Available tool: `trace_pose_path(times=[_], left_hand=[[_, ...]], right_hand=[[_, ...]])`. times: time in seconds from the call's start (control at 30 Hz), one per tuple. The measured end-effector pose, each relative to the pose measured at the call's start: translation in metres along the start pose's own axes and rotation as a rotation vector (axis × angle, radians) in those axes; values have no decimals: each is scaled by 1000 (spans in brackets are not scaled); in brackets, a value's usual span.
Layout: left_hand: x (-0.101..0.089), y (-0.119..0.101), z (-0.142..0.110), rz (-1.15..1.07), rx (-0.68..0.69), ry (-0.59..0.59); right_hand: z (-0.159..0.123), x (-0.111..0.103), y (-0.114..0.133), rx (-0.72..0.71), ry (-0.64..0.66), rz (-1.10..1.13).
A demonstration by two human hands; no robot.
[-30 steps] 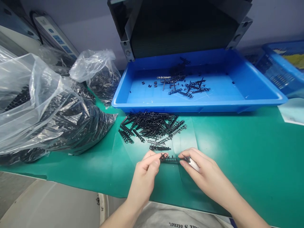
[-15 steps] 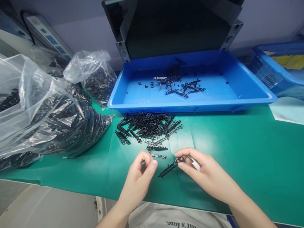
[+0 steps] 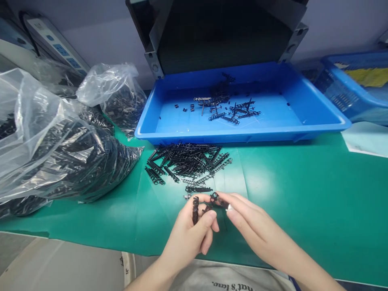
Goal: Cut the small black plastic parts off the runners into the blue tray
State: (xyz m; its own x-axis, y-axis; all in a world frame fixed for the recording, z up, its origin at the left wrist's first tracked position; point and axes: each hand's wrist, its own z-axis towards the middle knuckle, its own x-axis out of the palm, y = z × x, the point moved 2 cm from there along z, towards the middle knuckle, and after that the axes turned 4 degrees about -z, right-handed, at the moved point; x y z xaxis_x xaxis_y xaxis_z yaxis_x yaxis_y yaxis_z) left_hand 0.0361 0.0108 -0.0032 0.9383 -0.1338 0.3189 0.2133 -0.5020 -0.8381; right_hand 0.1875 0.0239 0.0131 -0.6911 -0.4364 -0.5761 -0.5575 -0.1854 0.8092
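My left hand (image 3: 189, 232) is closed around a black plastic strip (image 3: 195, 211), which stands upright between thumb and fingers. My right hand (image 3: 253, 224) has come right beside it, its fingers pinched on a second black strip with a small ring (image 3: 214, 197) at its end. That second strip reaches over to the left fingertips, partly hidden by both hands. A small white piece (image 3: 229, 207) shows at the right thumb; most of it is covered, so its kind is unclear. Just beyond the hands lies a pile of black plastic strips (image 3: 189, 159) on the green mat (image 3: 291, 182).
Behind the pile stands a blue tray (image 3: 242, 135) with more black strips and small bits inside. Clear plastic bags (image 3: 75, 157) full of black parts fill the left side. A blue basket (image 3: 348, 91) is at the right, and a power strip (image 3: 57, 44) leans back left.
My hands have drawn together. The strip in my right hand has swung from pointing down-left above the mat to meet my left fingers.
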Motion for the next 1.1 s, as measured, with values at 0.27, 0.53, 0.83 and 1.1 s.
trace_pose_path(times=[0.27,0.53,0.83,1.1], left_hand=[[2,-3,-4,-10,-25,-14],[3,0,-3,0,-22,-53],[3,11,-3,-61,-30,-175],[-18,1,-8,51,207,-415]], right_hand=[[-1,8,8,-80,-8,-164],[-3,15,7,-92,-80,-232],[-4,29,8,-81,-153,-268],[22,20,-5,9,-141,-496]])
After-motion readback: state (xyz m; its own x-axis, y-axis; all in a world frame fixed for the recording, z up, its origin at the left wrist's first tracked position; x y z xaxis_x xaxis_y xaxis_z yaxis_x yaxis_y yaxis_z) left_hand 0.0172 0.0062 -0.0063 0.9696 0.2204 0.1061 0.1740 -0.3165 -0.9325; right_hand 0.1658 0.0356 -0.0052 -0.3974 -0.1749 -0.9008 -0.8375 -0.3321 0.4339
